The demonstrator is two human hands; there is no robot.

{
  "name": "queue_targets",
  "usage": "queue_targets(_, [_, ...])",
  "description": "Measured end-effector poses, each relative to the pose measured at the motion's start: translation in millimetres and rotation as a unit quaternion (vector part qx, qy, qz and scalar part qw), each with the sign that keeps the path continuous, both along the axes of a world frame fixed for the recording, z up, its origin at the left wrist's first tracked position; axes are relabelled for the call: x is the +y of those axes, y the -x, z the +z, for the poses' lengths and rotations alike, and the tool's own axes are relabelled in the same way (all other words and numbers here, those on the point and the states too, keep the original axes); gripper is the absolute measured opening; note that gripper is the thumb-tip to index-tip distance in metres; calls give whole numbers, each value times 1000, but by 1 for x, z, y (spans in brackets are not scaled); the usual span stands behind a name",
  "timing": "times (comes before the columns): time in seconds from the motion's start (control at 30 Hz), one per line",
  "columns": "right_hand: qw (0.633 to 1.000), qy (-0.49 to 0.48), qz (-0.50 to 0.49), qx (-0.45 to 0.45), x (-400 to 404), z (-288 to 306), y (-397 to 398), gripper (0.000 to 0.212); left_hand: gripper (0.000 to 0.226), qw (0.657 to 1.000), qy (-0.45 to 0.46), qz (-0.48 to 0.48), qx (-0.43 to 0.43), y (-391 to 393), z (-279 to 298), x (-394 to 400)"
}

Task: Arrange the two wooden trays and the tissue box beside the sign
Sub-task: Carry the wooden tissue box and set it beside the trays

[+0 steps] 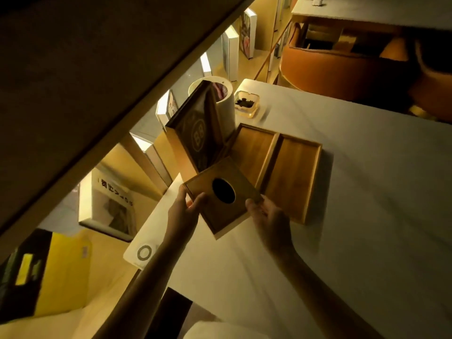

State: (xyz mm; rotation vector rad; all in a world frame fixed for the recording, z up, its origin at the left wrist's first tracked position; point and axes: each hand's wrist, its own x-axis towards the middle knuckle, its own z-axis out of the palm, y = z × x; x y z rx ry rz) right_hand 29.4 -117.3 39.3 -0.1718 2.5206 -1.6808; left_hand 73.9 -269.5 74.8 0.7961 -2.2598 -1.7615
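Note:
A wooden tissue box with a dark oval hole in its top is held between both hands above the white table. My left hand grips its left edge and my right hand holds its right corner. Behind it, two wooden trays lie side by side: the left tray and the right tray. A dark standing sign with a round emblem, in a wooden holder, stands just left of the trays.
A white cylinder stands behind the sign, with a glass ashtray beside it. Shelves with books run along the left. An orange chair sits beyond the table's far edge. A round coaster lies at the table's near left corner.

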Motion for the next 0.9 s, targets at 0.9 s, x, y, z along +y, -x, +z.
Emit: queue_targets(0.9, [983, -100, 120, -96, -48, -36, -15, 34, 46, 991, -70, 89, -69, -43, -52, -42])
